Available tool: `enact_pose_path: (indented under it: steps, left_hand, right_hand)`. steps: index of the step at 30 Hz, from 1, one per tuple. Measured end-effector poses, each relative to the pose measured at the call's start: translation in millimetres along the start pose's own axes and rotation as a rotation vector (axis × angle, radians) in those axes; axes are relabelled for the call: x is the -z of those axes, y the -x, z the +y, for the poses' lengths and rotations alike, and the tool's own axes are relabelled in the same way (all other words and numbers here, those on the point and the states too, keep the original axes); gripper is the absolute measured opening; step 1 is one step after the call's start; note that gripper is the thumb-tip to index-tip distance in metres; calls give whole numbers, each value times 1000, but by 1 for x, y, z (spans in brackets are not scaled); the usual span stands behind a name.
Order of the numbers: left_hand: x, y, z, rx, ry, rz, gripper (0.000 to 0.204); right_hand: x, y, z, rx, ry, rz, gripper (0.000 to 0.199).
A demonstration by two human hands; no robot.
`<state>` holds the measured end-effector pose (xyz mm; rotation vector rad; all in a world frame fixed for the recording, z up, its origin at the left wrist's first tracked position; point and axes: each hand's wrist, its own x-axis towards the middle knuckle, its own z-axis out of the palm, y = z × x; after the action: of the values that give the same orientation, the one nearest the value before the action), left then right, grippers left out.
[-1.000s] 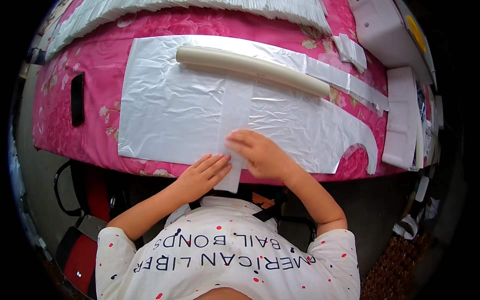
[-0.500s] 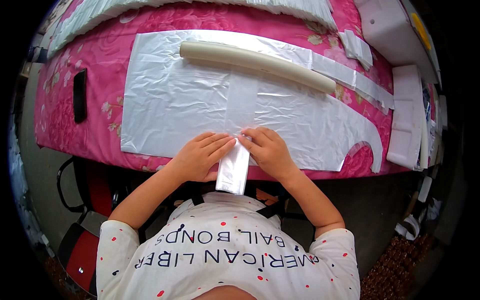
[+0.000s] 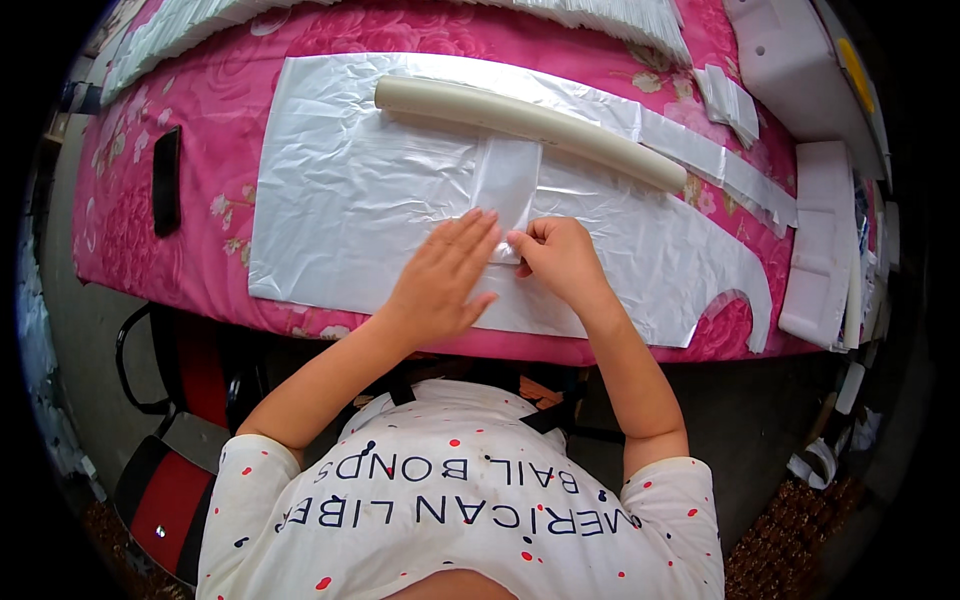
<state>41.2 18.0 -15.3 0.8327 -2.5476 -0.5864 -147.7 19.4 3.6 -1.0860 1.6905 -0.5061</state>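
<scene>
A folded translucent plastic strip [image 3: 508,185] lies on a large shiny white plastic sheet [image 3: 340,200], its far end reaching a long cream tube [image 3: 530,120]. My left hand [image 3: 448,270] is laid out with fingers extended, its fingertips along the left edge of the strip. At the strip's near right corner, my right hand [image 3: 565,258] pinches the film between thumb and curled fingers. The tube rests across the sheet at a slant and neither hand touches it. Near the right end of the sheet is a rounded cut-out.
A pink floral cloth [image 3: 120,230] covers the table. A black phone-like slab [image 3: 166,180] lies at left. Stacked white folded plastic [image 3: 200,40] lines the far edge; a smaller bundle [image 3: 728,105] and white foam blocks [image 3: 815,240] stand at right. Red-and-black chairs [image 3: 165,510] are below left.
The strip's near end, which hung over the table edge toward me, is now folded up onto the sheet. Both hands have moved away from me, over the sheet.
</scene>
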Motion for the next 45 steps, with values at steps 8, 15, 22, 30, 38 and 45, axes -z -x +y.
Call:
enact_pose_path:
  steps: [8,15,22,30,38,45]
  left_hand:
    - [-23,2,12,195,-143,-142,74]
    - [-11,-9,7,140,-121,0,65]
    - [-11,-22,-14,-22,-315,61,46]
    - [4,2,-13,-257,-123,50,45]
    - [12,6,-8,-27,53,5,47]
    - [6,-16,-8,497,237,51,60]
  right_hand:
    - [-5,7,0,60,31,113,23]
    - [-6,7,29,882,669,437,50]
    - [23,-21,20,1024,647,74,46]
    - [11,-4,30,1110,529,112,35]
    - [5,12,34,896,337,127,21]
    - [11,-8,1,132,106,13,27]
